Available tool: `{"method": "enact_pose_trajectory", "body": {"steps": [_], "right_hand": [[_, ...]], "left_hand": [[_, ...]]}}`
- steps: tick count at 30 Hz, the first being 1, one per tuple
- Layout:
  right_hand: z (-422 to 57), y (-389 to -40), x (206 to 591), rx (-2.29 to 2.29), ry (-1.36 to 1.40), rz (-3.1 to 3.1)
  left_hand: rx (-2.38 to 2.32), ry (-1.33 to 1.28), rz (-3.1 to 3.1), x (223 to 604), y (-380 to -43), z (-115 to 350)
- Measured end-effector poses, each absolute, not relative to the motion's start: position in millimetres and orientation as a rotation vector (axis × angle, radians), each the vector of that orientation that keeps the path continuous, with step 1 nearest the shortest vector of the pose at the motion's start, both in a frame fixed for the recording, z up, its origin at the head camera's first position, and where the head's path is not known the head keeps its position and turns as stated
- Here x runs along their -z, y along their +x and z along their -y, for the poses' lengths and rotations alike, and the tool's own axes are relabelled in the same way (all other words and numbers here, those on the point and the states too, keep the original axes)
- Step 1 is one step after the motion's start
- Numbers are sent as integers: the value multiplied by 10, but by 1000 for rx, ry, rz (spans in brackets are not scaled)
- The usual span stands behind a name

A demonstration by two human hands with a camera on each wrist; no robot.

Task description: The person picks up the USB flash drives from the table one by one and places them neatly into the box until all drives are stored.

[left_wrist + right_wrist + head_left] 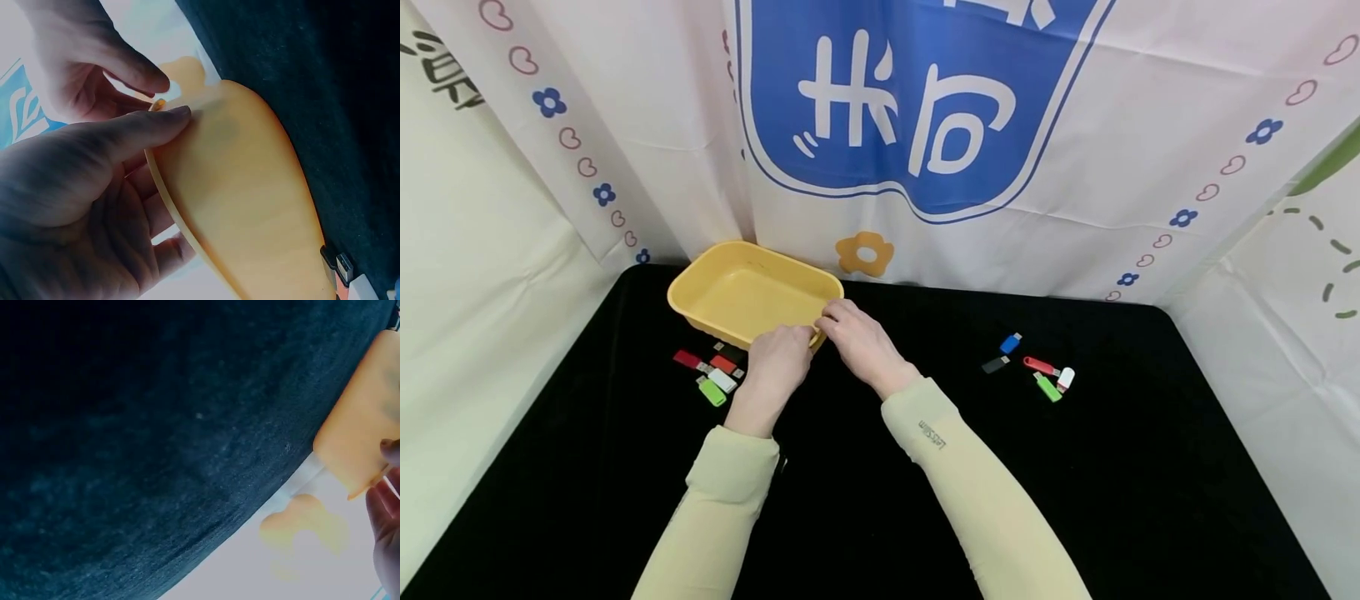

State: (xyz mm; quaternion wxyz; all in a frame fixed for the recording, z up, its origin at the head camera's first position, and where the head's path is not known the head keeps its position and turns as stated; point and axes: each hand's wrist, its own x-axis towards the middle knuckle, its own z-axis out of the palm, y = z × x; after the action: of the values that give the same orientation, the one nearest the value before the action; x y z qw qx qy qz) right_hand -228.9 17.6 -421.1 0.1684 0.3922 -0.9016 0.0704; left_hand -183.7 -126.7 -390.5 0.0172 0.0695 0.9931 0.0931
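Note:
A yellow plastic basin (756,292) stands at the back left of the black table. My left hand (778,362) grips its near rim by the right corner; in the left wrist view, the thumb of that left hand (94,162) lies on the outer wall and the fingers reach behind the rim. Just beside it, my right hand (861,342) pinches the rim at the right corner. The basin's wall (362,412) also shows at the edge of the right wrist view, with part of a hand on its rim.
Left of my left hand, below the basin, lie several USB sticks, among them a green one (712,392) and a white one (722,381). Another group, with a blue USB stick (1011,342) and a red one (1039,365), lies on the right. A printed curtain (1075,233) hangs behind.

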Motion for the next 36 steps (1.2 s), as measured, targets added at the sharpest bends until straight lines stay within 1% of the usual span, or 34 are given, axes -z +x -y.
{"method": "enact_pose_trajectory", "body": {"steps": [9,13,23,31,36], "right_hand": [[-208,-2304,4177,-151,1089,2598],[-295,-2293,4136,-167,1117,2594],[-561,-2223,3985,-140,1172,2584],[-801,-2103,3938,-184,1218,2552],[-946,-1998,3865,-263,1189,2588]], "left_hand": [[-327,237,-3029,3866,-1830,1246],[-343,322,-3015,3849,-1823,1223],[-429,659,-2993,3797,-1795,1132],[-431,743,-2903,3755,-1757,1018],[-458,813,-2891,3741,-1727,939]]}}
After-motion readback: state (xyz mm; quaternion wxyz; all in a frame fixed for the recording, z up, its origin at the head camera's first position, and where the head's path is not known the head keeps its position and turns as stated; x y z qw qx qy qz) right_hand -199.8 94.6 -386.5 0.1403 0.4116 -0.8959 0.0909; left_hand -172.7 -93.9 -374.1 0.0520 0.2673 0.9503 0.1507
